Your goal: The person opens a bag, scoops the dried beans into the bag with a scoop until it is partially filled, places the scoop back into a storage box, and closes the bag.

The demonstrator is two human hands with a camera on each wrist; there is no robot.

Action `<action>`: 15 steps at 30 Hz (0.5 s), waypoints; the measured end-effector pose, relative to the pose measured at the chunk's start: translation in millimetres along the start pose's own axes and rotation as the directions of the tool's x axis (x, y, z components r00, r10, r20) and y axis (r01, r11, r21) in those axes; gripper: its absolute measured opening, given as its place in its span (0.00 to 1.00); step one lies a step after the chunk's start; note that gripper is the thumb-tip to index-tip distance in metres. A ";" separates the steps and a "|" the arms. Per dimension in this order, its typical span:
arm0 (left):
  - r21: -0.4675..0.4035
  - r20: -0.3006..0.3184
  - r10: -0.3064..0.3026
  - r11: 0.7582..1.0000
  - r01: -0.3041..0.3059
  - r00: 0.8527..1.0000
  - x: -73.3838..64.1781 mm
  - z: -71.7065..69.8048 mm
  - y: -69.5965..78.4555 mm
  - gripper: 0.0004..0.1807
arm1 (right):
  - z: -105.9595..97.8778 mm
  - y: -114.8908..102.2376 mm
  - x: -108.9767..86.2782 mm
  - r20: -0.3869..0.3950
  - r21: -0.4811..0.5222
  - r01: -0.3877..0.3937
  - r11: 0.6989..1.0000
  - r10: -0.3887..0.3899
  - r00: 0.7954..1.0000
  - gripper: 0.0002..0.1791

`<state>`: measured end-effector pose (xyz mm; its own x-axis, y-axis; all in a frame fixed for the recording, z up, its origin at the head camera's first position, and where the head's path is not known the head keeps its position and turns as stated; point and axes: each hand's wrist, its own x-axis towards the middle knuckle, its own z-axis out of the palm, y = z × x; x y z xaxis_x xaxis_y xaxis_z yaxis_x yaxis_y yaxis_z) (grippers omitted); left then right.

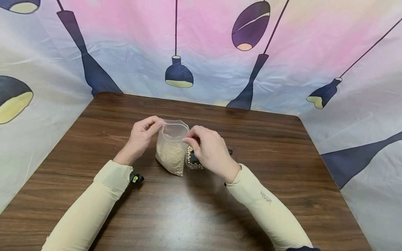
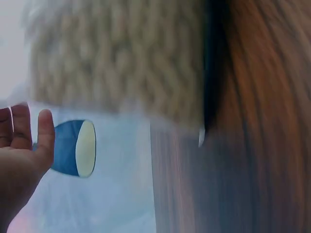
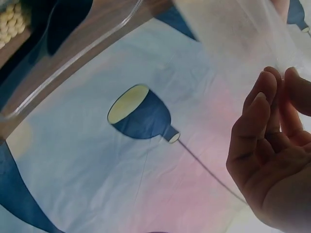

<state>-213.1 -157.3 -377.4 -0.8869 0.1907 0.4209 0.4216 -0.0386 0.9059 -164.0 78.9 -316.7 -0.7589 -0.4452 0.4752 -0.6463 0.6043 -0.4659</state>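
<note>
A clear zip bag [image 1: 171,157], its lower part full of pale round beans, hangs tilted over the table between both hands. My left hand [image 1: 138,137] pinches its upper left corner. The right hand [image 1: 211,148] pinches the bag's upper right edge between thumb and fingers. In the right wrist view, those fingertips [image 3: 265,85] meet on the clear plastic. The bag's mouth looks parted at the top. Behind and below my right hand stands a clear container [image 1: 189,164] of similar beans, partly hidden. In the left wrist view the beans are blurred by motion.
A black object [image 1: 194,157] lies at the container, mostly covered by the right hand; its kind is unclear. A wrist camera [image 1: 136,179] sits under the left wrist. The brown wooden table [image 1: 176,216] ends at a patterned cloth backdrop [image 1: 141,69].
</note>
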 end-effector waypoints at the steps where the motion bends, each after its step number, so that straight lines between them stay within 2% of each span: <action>1: 0.019 -0.002 0.026 0.999 -0.026 1.000 -2.5 -2.6 2.0 0.12 | -1.9 1.4 1.1 -0.002 0.013 -0.006 1.000 0.006 1.000 0.04; 5: 0.094 -0.020 0.114 0.989 -0.112 0.993 -11.1 -10.3 11.4 0.09 | -7.9 8.9 7.9 -0.001 0.094 0.003 0.996 -0.003 1.000 0.03; 7: 0.129 -0.042 0.136 0.983 -0.130 0.990 -14.2 -12.2 15.4 0.08 | -9.8 14.9 11.2 -0.012 0.126 0.011 0.992 -0.010 1.000 0.03; 11: 0.173 -0.051 0.134 0.977 -0.123 0.990 -19.6 -13.7 20.0 0.08 | -10.2 28.2 14.9 -0.036 0.161 0.037 0.986 -0.032 0.999 0.04; 15: 0.207 -0.023 0.094 0.974 -0.087 0.995 -27.9 -14.7 19.4 0.07 | -6.3 37.4 15.0 -0.002 0.186 0.044 0.981 -0.044 0.999 0.05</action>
<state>-182.9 -177.8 -370.8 -0.8477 0.1632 0.5048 0.5270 0.1494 0.8367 -199.0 99.0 -322.3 -0.7292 -0.4700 0.4973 -0.6827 0.4504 -0.5754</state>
